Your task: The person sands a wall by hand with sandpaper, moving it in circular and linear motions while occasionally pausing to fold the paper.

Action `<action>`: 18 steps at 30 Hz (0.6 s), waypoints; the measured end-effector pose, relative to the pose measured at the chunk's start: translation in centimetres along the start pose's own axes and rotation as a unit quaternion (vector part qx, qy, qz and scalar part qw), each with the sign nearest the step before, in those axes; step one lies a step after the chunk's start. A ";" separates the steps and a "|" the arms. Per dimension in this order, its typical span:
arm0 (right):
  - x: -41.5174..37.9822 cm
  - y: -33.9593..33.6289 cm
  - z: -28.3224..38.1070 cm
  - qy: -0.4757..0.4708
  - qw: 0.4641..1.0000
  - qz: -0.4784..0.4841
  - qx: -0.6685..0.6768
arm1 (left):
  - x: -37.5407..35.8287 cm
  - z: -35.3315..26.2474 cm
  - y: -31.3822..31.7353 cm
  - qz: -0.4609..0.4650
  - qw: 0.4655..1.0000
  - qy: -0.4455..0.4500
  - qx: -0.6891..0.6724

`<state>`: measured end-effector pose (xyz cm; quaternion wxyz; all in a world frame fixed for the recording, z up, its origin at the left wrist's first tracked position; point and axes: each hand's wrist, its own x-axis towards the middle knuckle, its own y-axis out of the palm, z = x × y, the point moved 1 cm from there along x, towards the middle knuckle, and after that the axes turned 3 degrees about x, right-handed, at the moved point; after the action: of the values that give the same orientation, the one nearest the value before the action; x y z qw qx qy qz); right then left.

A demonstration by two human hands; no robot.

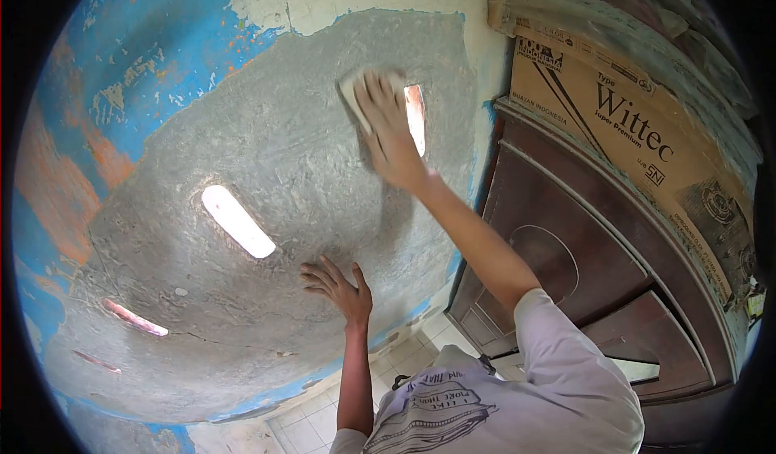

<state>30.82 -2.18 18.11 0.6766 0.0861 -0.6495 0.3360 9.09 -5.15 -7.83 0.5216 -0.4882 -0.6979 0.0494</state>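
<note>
My right hand (386,127) presses a pale flat pad (353,98) against a grey plastered wall (267,123), beside a narrow bright slot (415,119). The fingers lie over the pad and cover most of it, so its exact kind is hard to make out. Lower down, my left hand (341,291) has its fingers spread at the plaster and holds nothing. It is to the right of and below a larger bright slot (239,221).
Peeling blue paint (174,30) borders the plaster. At the right stands a dark brown wooden cabinet (558,203) with a printed cardboard box (622,123) on top. Pale floor tiles (303,434) show below. Another slot (136,318) opens at the lower left.
</note>
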 end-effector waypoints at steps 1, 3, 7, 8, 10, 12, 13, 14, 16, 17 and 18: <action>2.0 -0.3 0.1 -0.004 1.000 -0.019 0.002 | 0.5 -0.1 0.3 -0.025 1.000 0.003 -0.003; 1.4 -0.2 0.2 0.003 1.000 -0.029 0.009 | 2.1 -0.7 -0.3 -0.051 0.999 0.014 -0.001; -12.0 3.9 -1.7 0.040 0.999 0.028 -0.006 | 4.5 -0.1 -2.5 -0.070 0.996 0.059 -0.003; -13.0 3.8 -1.6 0.052 0.998 0.035 -0.007 | 4.5 0.1 -3.1 -0.058 0.996 0.060 -0.008; -12.0 3.1 -1.0 0.069 0.997 0.046 -0.008 | 5.1 0.2 -3.8 -0.042 0.997 0.063 -0.019; -5.7 1.8 -1.2 -0.005 1.000 0.001 -0.029 | 5.2 0.4 -3.1 -0.058 0.996 0.065 0.013; -1.5 0.3 -0.1 -0.014 1.000 -0.009 -0.013 | 5.1 0.4 -2.7 -0.063 0.995 0.065 0.029; 1.7 -0.8 0.7 -0.024 1.000 -0.019 0.002 | 5.3 0.2 -2.5 -0.081 0.994 0.068 0.038; 3.9 -1.0 1.3 -0.015 0.999 -0.042 0.005 | 5.8 -0.9 -1.8 -0.116 0.989 0.072 0.052; 4.1 -1.1 1.3 -0.009 0.999 -0.053 0.005 | 5.7 -1.2 -1.6 -0.114 0.990 0.066 0.053; 2.7 -0.7 0.9 -0.002 0.999 -0.046 0.006 | 5.8 -1.6 -1.6 -0.113 0.990 0.061 0.054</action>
<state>30.33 -2.31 21.01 0.6897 0.1206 -0.6439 0.3085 9.46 -2.42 -2.27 0.5911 -0.3790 -0.7120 -0.0018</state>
